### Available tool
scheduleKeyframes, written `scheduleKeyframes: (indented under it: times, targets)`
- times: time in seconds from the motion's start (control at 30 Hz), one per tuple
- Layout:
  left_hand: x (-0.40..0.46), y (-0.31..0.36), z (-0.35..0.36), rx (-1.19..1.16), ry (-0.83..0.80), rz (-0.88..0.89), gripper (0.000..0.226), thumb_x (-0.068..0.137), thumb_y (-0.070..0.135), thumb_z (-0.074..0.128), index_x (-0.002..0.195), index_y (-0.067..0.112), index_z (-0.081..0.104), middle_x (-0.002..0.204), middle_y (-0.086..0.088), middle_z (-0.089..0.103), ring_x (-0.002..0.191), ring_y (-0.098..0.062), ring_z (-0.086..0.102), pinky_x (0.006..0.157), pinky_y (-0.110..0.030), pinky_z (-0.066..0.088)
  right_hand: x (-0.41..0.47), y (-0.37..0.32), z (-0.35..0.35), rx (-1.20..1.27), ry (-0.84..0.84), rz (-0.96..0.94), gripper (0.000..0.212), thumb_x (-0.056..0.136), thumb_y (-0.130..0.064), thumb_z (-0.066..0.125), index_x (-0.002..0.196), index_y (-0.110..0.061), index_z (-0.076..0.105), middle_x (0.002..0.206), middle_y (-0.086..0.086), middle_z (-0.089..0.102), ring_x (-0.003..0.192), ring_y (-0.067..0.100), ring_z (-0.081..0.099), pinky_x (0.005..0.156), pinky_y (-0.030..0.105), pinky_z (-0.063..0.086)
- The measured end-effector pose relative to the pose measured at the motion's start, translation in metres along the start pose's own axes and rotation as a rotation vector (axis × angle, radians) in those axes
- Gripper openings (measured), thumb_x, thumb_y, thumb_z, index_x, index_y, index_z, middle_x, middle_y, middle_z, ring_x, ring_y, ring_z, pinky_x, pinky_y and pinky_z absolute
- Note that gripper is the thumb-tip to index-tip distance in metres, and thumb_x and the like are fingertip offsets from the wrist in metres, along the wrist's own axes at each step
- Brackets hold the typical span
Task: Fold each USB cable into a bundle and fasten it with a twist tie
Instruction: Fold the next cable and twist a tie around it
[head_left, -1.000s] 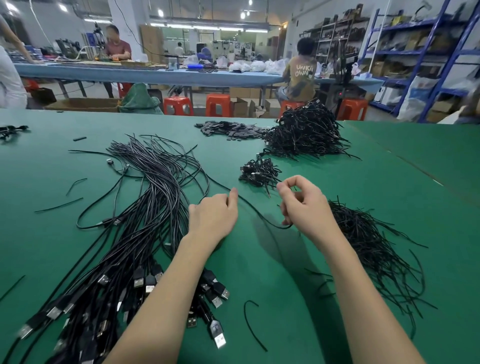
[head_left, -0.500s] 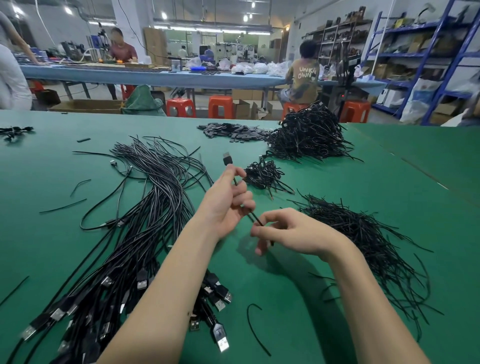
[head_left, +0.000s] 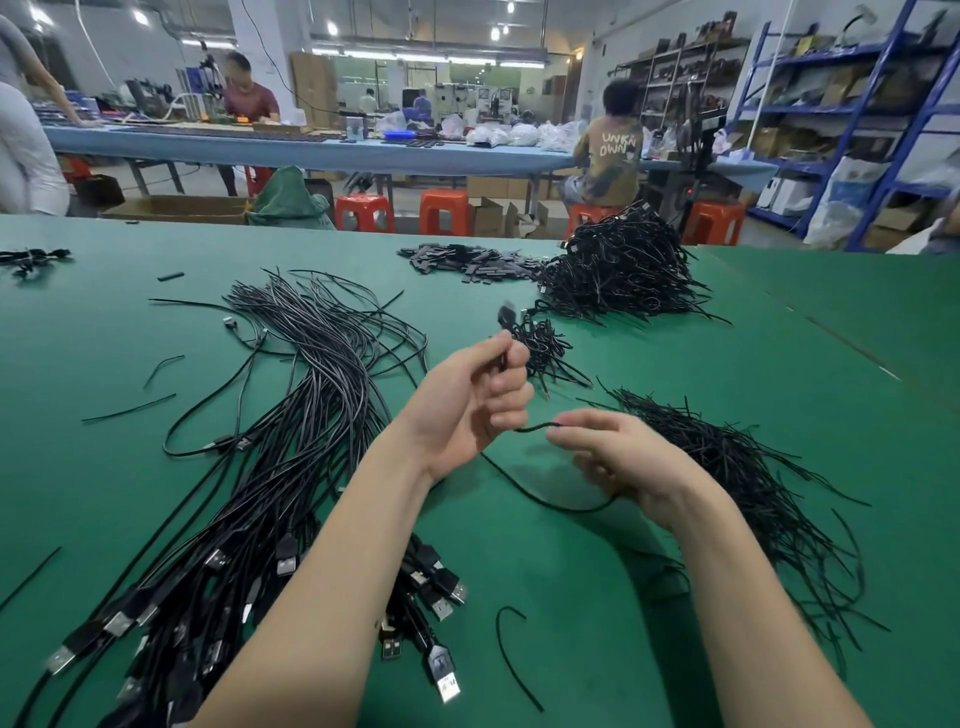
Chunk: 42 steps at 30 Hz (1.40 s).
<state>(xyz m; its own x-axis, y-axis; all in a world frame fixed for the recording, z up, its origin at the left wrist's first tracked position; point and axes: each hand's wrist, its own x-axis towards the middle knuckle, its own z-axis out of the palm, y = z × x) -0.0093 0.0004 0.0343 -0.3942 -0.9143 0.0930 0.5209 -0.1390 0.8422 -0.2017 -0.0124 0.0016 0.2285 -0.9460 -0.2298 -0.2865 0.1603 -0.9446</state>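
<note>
Left hand (head_left: 470, 400) grips USB cable (head_left: 545, 499), right hand (head_left: 623, 460) pinches it; seated worker's shirt (head_left: 613, 161) reads "UNKNOWN"

Cable heap (head_left: 291, 467) left, twist ties (head_left: 737, 467) right

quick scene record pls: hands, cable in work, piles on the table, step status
left hand: raised, grips one USB cable near its plug end
right hand: fingers curled on the same cable, which loops down to the table
loose cables: spread at left, plugs toward the person
twist ties: loose heap at right
bundled cables: pile at far centre
step status: folding just begun, no tie on yet
</note>
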Motion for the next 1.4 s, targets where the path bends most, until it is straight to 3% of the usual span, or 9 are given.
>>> scheduleKeyframes:
  times: [0.23,0.4,0.57,0.7,0.87,0.97,1.1,1.23,1.4]
  targets:
    - [0.004,-0.007,-0.001,0.729,0.005,-0.106,0.043,0.109,0.025,0.034,0.101,0.001,0.069,0.095,-0.017,0.076,0.073,-0.020,0.071,0.069,-0.024,0.057,-0.007,-0.023,-0.001,0.222,0.123,-0.266,0.023,0.089,-0.008,0.067,0.107,-0.022,0.065,0.080,0.000,0.070,0.059,0.006,0.050,0.059,0.022,0.042]
    - [0.014,-0.019,-0.005,0.971,0.180,0.035,0.040,0.107,0.030,0.038,0.106,0.014,0.075,0.105,0.000,0.076,0.105,-0.014,0.070,0.097,-0.033,0.053,-0.010,-0.035,0.016,0.210,0.120,-0.317,0.013,0.095,-0.006,0.061,0.095,-0.018,0.056,0.087,0.002,0.062,0.056,0.007,0.051,0.053,0.021,0.045]
    - [0.015,-0.022,-0.013,1.312,0.311,0.102,0.039,0.106,0.037,0.035,0.113,0.029,0.072,0.099,0.008,0.073,0.098,-0.013,0.062,0.079,-0.020,0.043,-0.014,-0.041,0.020,0.411,0.119,-0.328,0.014,0.098,-0.003,0.060,0.096,-0.014,0.052,0.085,0.003,0.055,0.056,0.014,0.056,0.049,0.025,0.052]
    - [0.017,-0.023,-0.004,0.669,0.323,0.140,0.037,0.109,0.026,0.034,0.121,0.011,0.066,0.123,-0.010,0.069,0.111,-0.017,0.068,0.098,-0.033,0.054,-0.018,-0.043,0.018,0.471,-0.122,-0.212,0.008,0.099,-0.007,0.058,0.095,-0.013,0.054,0.077,0.001,0.060,0.056,0.014,0.057,0.053,0.028,0.056]
    - [0.013,-0.007,-0.001,-0.013,0.264,0.188,0.045,0.110,0.027,0.024,0.122,0.001,0.059,0.124,-0.019,0.068,0.111,-0.033,0.068,0.092,-0.041,0.058,-0.021,-0.022,0.022,0.286,-0.559,-0.017,0.011,0.102,-0.019,0.058,0.095,-0.011,0.054,0.076,0.007,0.059,0.070,0.022,0.067,0.098,0.058,0.053]
    - [0.006,0.001,-0.003,-0.230,0.140,0.208,0.047,0.110,0.027,0.023,0.120,-0.001,0.060,0.123,-0.019,0.068,0.110,-0.033,0.069,0.089,-0.037,0.059,-0.017,-0.014,0.025,0.362,-0.660,0.108,0.017,0.095,-0.026,0.067,0.096,-0.011,0.059,0.071,0.007,0.055,0.064,0.020,0.064,0.086,0.053,0.059]
    - [-0.001,0.005,-0.007,-0.129,0.053,0.156,0.047,0.110,0.027,0.027,0.113,0.002,0.068,0.123,-0.017,0.069,0.097,-0.027,0.073,0.074,-0.031,0.060,-0.004,-0.005,0.025,0.290,-0.235,0.139,0.031,0.077,-0.024,0.081,0.097,-0.011,0.063,0.053,-0.004,0.039,0.042,0.010,0.040,0.067,0.033,0.061]
    - [-0.003,0.004,-0.007,0.131,0.034,0.095,0.044,0.109,0.026,0.029,0.115,0.000,0.064,0.120,-0.020,0.070,0.090,-0.030,0.074,0.071,-0.030,0.060,0.001,-0.010,0.016,0.288,0.125,-0.012,0.028,0.081,-0.007,0.080,0.102,-0.011,0.063,0.057,-0.003,0.054,0.046,0.008,0.049,0.057,0.024,0.056]
    - [-0.007,0.004,-0.004,0.409,-0.107,-0.105,0.043,0.109,0.025,0.031,0.116,-0.005,0.062,0.120,-0.025,0.068,0.107,-0.040,0.068,0.087,-0.041,0.060,-0.004,-0.015,0.012,-0.413,0.548,-0.263,0.021,0.077,-0.032,0.078,0.090,-0.029,0.062,0.068,-0.012,0.065,0.063,0.010,0.060,0.059,0.029,0.042]
